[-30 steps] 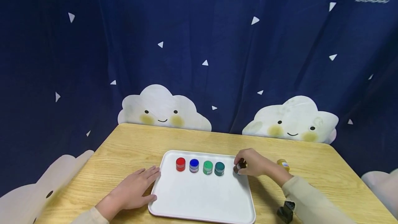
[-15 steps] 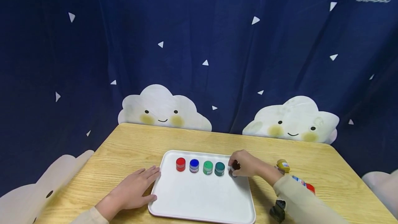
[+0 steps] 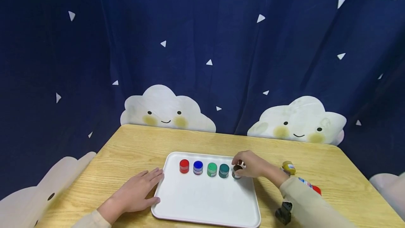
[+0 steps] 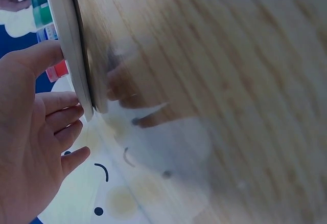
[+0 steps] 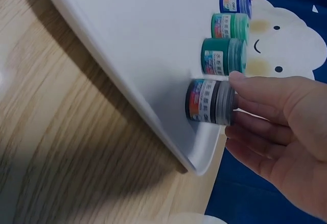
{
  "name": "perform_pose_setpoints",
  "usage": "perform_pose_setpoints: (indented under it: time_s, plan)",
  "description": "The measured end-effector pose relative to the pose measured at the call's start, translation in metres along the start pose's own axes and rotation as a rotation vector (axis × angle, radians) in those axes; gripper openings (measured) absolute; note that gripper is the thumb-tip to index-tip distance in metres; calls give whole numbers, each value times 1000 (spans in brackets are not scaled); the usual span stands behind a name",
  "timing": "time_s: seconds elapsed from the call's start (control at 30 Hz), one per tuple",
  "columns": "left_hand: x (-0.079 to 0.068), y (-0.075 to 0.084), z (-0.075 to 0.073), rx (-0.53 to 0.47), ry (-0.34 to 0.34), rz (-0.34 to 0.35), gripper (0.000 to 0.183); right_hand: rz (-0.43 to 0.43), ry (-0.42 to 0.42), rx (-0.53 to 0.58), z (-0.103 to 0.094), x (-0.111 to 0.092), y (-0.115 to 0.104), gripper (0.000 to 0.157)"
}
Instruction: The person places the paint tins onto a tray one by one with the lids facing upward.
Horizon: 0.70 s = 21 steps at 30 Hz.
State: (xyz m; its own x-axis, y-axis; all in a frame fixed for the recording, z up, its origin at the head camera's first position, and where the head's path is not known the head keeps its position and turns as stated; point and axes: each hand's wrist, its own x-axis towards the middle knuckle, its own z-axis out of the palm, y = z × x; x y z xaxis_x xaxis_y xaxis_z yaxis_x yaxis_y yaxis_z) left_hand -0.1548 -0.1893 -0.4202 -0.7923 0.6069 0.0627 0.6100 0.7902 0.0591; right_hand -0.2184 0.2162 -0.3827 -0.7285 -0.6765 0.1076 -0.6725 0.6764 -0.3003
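A small paint jar with a dark brown lid [image 3: 235,176] stands upright on the white tray [image 3: 205,200], at the right end of a row. My right hand [image 3: 251,164] is right at its lid, thumb on one side and fingers on the other, loosely spread. The right wrist view shows the brown jar's label and the thumb tip beside the lid. Left of it stand a dark green jar [image 3: 224,171], a light green jar [image 3: 212,169], a blue jar [image 3: 198,168] and a red jar [image 3: 184,166]. My left hand [image 3: 136,191] rests its outstretched fingers and thumb against the tray's left edge.
On the wooden table [image 3: 142,143], right of the tray, lie a yellow jar [image 3: 288,167] and a red-lidded jar [image 3: 316,189], partly behind the right sleeve. A black device [image 3: 283,213] sits at the right wrist. A dark blue curtain [image 3: 190,45] hangs behind the table.
My right hand has moved left with the brown jar, which has gone from tilted at the tray's right edge to upright beside the dark green one; the fingers have loosened. The left hand stays put.
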Motion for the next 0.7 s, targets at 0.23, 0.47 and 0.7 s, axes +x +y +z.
perform_pose_setpoints:
  time_s: [0.23, 0.47, 0.7]
  plan:
    - [1, 0, -2, -9, -17, -3, 68, 17, 28, 6, -12, -15, 9, 17]
    - [1, 0, -1, -4, -19, -7, 68, 61, 49, -8, -25, -39, 19, 17]
    - [1, 0, -1, -17, -20, -11, 68, 127, 40, -29, -35, -64, 32, 21]
